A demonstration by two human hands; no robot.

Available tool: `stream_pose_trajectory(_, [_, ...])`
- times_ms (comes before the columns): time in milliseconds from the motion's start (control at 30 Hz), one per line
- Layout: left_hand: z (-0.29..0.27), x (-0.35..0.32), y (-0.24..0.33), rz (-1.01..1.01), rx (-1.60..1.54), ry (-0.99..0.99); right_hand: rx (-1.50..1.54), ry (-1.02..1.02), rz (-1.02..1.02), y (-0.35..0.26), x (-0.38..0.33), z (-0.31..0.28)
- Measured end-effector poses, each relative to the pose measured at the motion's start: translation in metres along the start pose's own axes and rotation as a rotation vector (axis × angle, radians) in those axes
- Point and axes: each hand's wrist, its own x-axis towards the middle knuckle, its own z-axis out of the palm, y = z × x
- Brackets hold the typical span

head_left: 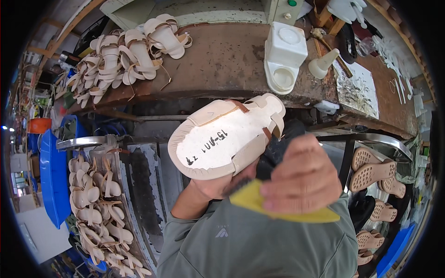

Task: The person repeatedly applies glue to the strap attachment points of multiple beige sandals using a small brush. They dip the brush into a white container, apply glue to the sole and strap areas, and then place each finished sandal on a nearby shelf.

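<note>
My left hand (218, 185) holds a cream sandal upper on a last (222, 139), turned sole-up with its white insole facing me and a brown strap near its heel end. Only a little of that hand shows beneath the sandal. My right hand (301, 173) is closed on a yellow piece of sheet, like sandpaper or a cloth (278, 206), just right of and below the sandal. A black part (276, 150) sits between the sandal and my right hand.
A brown workbench (222, 60) lies ahead with a pile of cream sandals (125, 55), a white plastic container (285, 55) and a cone nozzle bottle (322, 64). A rack of sandals (95, 204) stands left, tan soles (373, 173) right, a blue tub (52, 180) far left.
</note>
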Motion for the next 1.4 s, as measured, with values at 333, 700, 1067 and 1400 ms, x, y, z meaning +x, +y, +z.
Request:
stream_pose_trajectory(333, [-0.003, 0.001, 0.002, 0.026, -0.063, -0.080, -0.123, 0.194, -0.041, 0.010, -0.005, -0.009])
stream_pose_trajectory(700, [-0.007, -0.002, -0.004, 0.022, -0.026, -0.136, 0.037, 0.082, -0.012, 0.003, -0.006, -0.023])
stream_pose_trajectory(1067, [-0.006, -0.005, 0.000, -0.025, -0.047, -0.066, -0.112, 0.076, 0.028, 0.017, -0.012, -0.042])
stream_pose_trajectory(1400, [-0.011, -0.013, 0.002, -0.061, -0.033, -0.033, -0.139, 0.011, -0.087, 0.003, -0.015, -0.039])
